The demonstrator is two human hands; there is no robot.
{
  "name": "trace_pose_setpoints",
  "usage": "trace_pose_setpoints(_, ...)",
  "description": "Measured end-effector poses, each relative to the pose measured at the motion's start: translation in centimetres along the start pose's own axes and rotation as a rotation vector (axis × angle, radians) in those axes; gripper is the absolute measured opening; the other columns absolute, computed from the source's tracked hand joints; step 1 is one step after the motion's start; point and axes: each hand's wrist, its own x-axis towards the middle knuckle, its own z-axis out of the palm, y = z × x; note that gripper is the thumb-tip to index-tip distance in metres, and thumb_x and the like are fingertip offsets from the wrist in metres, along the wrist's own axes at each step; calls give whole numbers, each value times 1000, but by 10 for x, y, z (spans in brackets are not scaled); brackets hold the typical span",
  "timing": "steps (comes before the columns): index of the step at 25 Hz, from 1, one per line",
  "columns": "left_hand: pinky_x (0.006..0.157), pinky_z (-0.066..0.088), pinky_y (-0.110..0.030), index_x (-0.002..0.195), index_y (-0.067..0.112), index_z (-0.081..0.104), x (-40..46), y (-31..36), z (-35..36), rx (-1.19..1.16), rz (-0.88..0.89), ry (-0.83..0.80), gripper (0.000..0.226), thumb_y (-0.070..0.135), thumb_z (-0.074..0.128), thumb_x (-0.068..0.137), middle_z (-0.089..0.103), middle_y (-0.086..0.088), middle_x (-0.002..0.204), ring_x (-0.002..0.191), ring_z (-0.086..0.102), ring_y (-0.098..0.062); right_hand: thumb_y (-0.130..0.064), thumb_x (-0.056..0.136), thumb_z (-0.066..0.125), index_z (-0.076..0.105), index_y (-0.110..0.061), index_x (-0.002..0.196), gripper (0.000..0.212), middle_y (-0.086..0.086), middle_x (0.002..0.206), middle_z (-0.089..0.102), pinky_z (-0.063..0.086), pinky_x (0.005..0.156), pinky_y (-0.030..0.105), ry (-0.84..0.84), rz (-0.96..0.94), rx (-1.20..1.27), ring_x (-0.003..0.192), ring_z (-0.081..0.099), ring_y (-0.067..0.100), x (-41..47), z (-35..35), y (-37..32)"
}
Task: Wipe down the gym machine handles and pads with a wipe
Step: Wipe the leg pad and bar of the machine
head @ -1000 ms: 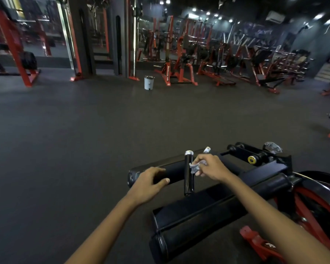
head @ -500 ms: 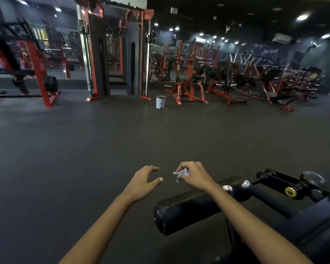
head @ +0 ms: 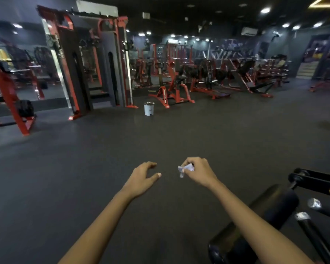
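Nearest us, the black roller pad (head: pixel 271 212) and chrome-capped handle (head: pixel 303 218) sit low right, untouched by either hand. Beyond, our right hand (head: pixel 200 173) pinches the crumpled wipe (head: pixel 185 169) in midair, seemingly ready for wiping, while our left hand (head: pixel 143 178) hovers loosely curled and empty. Far off stands a small bin (head: pixel 148 109).

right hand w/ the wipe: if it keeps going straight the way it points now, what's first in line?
Nothing close. The right hand, gripping the wipe, points forward over bare floor. The small bin lies roughly ahead but far off; depth is unclear.
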Motion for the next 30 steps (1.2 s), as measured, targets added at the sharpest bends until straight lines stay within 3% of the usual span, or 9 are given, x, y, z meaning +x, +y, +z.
trace_pose_setpoints(3, 102, 37, -22, 130, 14, 52, 48, -13, -6, -42, 41, -33, 44, 31, 60, 90, 55, 1, 131, 122, 49, -11, -8, 76, 65, 62, -13, 84, 10, -7, 68, 63, 43, 49, 15, 70, 41, 81, 59, 58, -3, 35, 6, -5)
trace_pose_setpoints(6, 103, 38, -24, 129, 14, 53, 100, -13, 7, -77, 100, -90, 43, 29, 61, 89, 55, 1, 130, 122, 50, -11, -2, 69, 63, 53, -15, 76, 18, 2, 70, 70, 56, 62, 31, 121, 92, 149, 72, 70, 8, 73, 5, 17)
trace_pose_setpoints(8, 103, 39, -26, 128, 15, 53, 140, -12, 20, -86, 157, -122, 42, 29, 61, 89, 55, 1, 130, 122, 50, -11, -3, 68, 63, 52, -14, 72, 16, 3, 73, 72, 55, 64, 32, 181, 124, 154, 76, 71, 14, 98, -1, 37)
trace_pose_setpoints(13, 103, 38, -24, 129, 16, 53, 242, 9, 55, -90, 285, -243, 42, 30, 61, 90, 55, 2, 130, 122, 49, -10, -8, 75, 62, 59, -8, 73, 4, -3, 62, 65, 38, 46, 12, 308, 249, 84, 48, 52, -1, 148, -33, 85)
trace_pose_setpoints(16, 103, 39, -25, 128, 16, 54, 297, 30, 88, -121, 344, -308, 40, 29, 61, 90, 56, 1, 129, 120, 50, -11, -11, 82, 59, 61, -6, 73, 10, -10, 56, 52, 31, 47, 13, 407, 343, -16, 51, 46, 1, 155, -57, 120)
trace_pose_setpoints(20, 103, 38, -26, 127, 13, 55, 354, 79, 167, -191, 509, -513, 40, 26, 62, 90, 56, -1, 130, 120, 50, -12, -7, 82, 55, 68, -9, 69, 18, -7, 66, 59, 38, 62, 9, 547, 506, -155, 66, 53, 4, 140, -105, 183)
trace_pose_setpoints(22, 104, 37, -26, 128, 12, 54, 369, 108, 203, -228, 596, -612, 40, 25, 61, 90, 54, -1, 130, 123, 49, -13, -5, 82, 57, 67, -9, 74, 13, 1, 66, 65, 44, 59, 15, 661, 603, -158, 60, 59, 4, 123, -130, 203)
trace_pose_setpoints(24, 103, 38, -26, 127, 13, 54, 383, 138, 239, -271, 713, -725, 39, 26, 61, 90, 55, -1, 131, 123, 50, -14, -5, 83, 61, 64, -10, 81, 6, -1, 63, 62, 43, 55, 16, 789, 719, -187, 51, 54, -2, 104, -152, 215)
trace_pose_setpoints(30, 97, 38, -22, 129, 15, 52, 390, 215, 321, -312, 1002, -1071, 39, 27, 58, 92, 53, 3, 128, 120, 50, -13, -5, 80, 65, 60, -12, 81, 8, 5, 64, 64, 48, 60, 29, 1126, 1079, -313, 61, 61, 19, 35, -171, 217)
